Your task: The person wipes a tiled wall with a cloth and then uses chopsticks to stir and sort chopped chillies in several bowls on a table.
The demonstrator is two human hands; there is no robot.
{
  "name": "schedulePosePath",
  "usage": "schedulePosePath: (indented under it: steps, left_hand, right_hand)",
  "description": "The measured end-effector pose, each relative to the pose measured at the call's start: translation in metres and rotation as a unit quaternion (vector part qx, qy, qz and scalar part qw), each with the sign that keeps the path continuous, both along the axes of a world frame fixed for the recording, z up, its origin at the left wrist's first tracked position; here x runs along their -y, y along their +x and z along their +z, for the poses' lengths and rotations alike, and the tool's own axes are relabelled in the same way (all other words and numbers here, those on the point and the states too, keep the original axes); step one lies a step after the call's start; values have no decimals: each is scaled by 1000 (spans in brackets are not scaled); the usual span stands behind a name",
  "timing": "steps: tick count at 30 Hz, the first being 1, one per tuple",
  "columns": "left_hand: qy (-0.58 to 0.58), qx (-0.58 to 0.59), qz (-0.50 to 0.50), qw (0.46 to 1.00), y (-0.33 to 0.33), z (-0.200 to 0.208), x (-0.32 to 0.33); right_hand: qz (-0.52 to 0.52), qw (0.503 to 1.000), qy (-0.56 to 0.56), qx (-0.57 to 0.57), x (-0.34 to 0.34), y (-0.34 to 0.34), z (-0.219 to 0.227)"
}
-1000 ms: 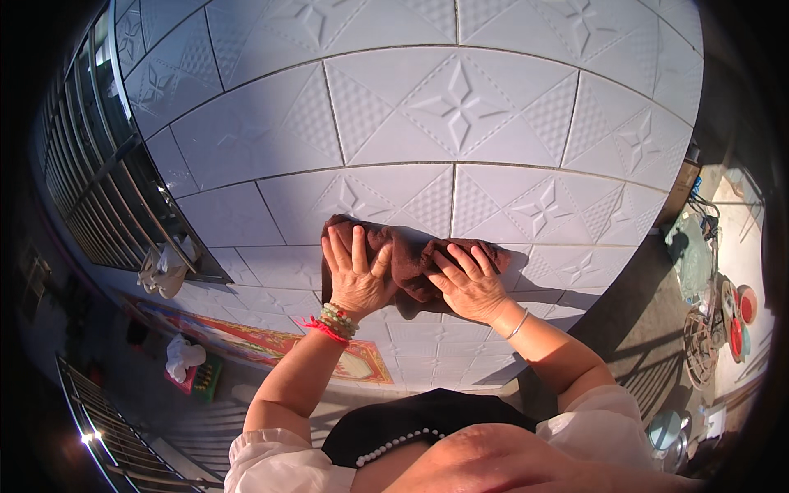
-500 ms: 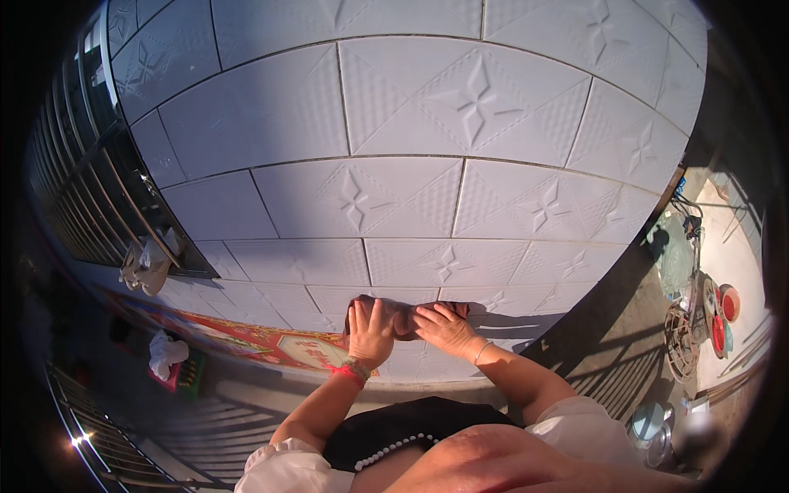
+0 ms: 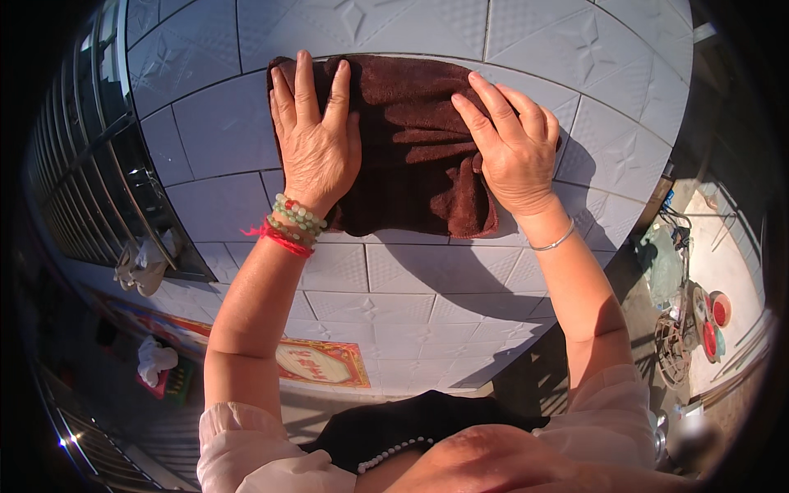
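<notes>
A dark brown cloth lies spread and wrinkled against the pale tiled wall. My left hand presses flat on its left part, fingers spread, with green beads and a red string at the wrist. On the cloth's right part rests my right hand, fingers stretched out and slightly apart, its thumb mostly hidden. A thin silver bangle circles that wrist. Folds bunch up beside the right palm, and the lower edge of the cloth hangs loose.
Left of the wall is a barred window, with a pair of white shoes hung at its lower corner. A red printed panel sits low on the wall. Basins and a wire rack stand at right.
Both hands have moved far up the wall along with the cloth. It was bunched low under my palms and now shows spread out between them.
</notes>
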State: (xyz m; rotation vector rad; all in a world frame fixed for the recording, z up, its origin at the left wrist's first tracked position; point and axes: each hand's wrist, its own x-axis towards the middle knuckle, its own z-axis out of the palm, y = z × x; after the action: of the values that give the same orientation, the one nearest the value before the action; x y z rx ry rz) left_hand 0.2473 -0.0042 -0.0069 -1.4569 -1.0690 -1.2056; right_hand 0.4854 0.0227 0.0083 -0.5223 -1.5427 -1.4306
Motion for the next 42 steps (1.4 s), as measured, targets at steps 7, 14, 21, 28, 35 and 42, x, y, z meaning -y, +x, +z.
schedulePosePath:
  steps: [7, 14, 21, 28, 35, 42]
  left_hand:
    - [52, -37, 50, 997, 5, 65, -3]
    - [-18, -52, 31, 998, -15, -14, -8]
    - [-80, -21, 30, 996, -12, -105, -5]
    - [-108, -51, 16, 993, -26, -213, -2]
    - [-184, -53, 2, 981, -43, -317, 20]
    - [-294, 8, 28, 955, -34, -338, 43]
  right_hand:
    - [89, 993, -78, -22, -7, -27, 49]
    - [112, 976, -183, 31, -6, -28, -28]
    - [90, 974, -204, 26, -9, -35, -127]
    - [75, 970, -221, 74, 0, -42, -230]
    - [93, 936, -273, 201, 7, -41, -298]
    - [103, 905, -298, 287, 15, -33, -287]
